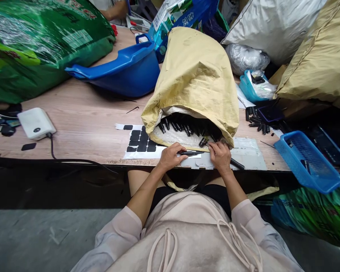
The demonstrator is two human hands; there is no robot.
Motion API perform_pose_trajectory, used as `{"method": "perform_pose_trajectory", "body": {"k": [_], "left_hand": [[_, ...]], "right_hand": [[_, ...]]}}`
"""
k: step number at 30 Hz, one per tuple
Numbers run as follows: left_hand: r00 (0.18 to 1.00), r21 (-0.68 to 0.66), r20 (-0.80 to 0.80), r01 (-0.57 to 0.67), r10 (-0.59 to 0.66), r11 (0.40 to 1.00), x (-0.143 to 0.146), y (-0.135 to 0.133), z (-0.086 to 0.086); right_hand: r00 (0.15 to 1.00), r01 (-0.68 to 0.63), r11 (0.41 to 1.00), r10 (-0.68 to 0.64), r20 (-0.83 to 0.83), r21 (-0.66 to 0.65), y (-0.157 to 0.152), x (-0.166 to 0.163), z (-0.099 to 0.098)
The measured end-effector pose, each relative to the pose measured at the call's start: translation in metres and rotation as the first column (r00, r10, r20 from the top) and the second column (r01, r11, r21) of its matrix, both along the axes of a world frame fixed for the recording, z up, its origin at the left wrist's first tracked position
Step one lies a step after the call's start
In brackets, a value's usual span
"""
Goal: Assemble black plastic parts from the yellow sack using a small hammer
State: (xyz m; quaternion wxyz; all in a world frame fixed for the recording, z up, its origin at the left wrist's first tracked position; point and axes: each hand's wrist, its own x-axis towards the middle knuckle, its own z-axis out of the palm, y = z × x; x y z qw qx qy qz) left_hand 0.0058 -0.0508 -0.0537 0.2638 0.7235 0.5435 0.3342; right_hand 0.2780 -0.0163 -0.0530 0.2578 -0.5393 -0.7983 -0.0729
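My left hand is closed, pinching a slim black pen-like tube between thumb and fingers at the table's front edge. My right hand has its fingers pressed together at the sack's lower lip; a small dark piece shows just beyond the fingertips, and whether they grip it is unclear. Between and beyond both hands, a tan paper sack lies with its mouth towards me. Many black tubular pieces fill its opening. Beside my right wrist rests a thicker black rod.
A sheet of black stickers lies left of the sack. Further left are a blue scoop-shaped basin, a white box with a cable and a green bag. A blue basket overhangs the front edge at right, near loose black pieces.
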Motion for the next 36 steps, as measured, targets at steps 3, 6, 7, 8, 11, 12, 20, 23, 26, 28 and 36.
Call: {"method": "perform_pose_trajectory", "body": {"k": [3,6,7,8,11,12,20,23,26,28,36], "left_hand": [[1.000,0.000,-0.006,0.008,-0.008,1.000,0.000,0.000,0.001],[1.000,0.012,-0.015,0.017,-0.017,1.000,-0.001,-0.001,0.002],[1.000,0.015,-0.017,0.022,-0.021,1.000,-0.001,-0.001,0.002],[1.000,0.016,-0.019,0.024,-0.023,1.000,-0.001,-0.002,0.003],[0.999,0.008,-0.029,0.015,-0.015,1.000,0.000,-0.003,0.005],[0.999,0.003,-0.033,0.011,-0.010,1.000,0.000,-0.003,0.006],[0.979,-0.014,0.202,0.020,-0.017,1.000,0.000,-0.014,0.014],[0.931,-0.148,0.358,0.128,-0.068,0.981,0.007,-0.040,0.014],[0.919,-0.244,0.317,0.319,-0.235,0.916,0.018,-0.065,0.013],[0.912,-0.247,0.220,0.397,-0.348,0.884,0.024,-0.073,0.011],[0.897,-0.237,0.020,0.433,-0.442,0.869,0.023,-0.074,0.001]], "right_hand": [[1.000,0.001,1.000,-0.001,-0.009,-0.013,0.000,0.000,0.000],[1.000,0.001,1.000,-0.001,-0.018,-0.025,0.000,0.000,0.000],[1.000,-0.001,1.000,0.000,-0.019,-0.026,0.000,0.000,0.000],[1.000,-0.001,1.000,0.001,-0.018,-0.024,0.000,0.000,0.000],[1.000,0.002,1.000,-0.002,-0.011,-0.010,-0.001,0.000,0.001],[1.000,0.003,1.000,-0.003,-0.008,-0.007,-0.001,-0.001,0.002],[1.000,-0.006,1.000,0.006,-0.024,0.002,-0.001,-0.002,0.004],[0.999,0.004,1.000,-0.005,-0.033,-0.017,-0.002,-0.004,0.003],[0.999,0.009,1.000,-0.010,-0.040,-0.024,-0.002,-0.005,0.004],[0.999,0.006,0.999,-0.008,-0.045,-0.032,-0.003,-0.005,0.004],[0.999,0.005,0.998,-0.007,-0.039,-0.063,-0.003,-0.005,0.004]]}}
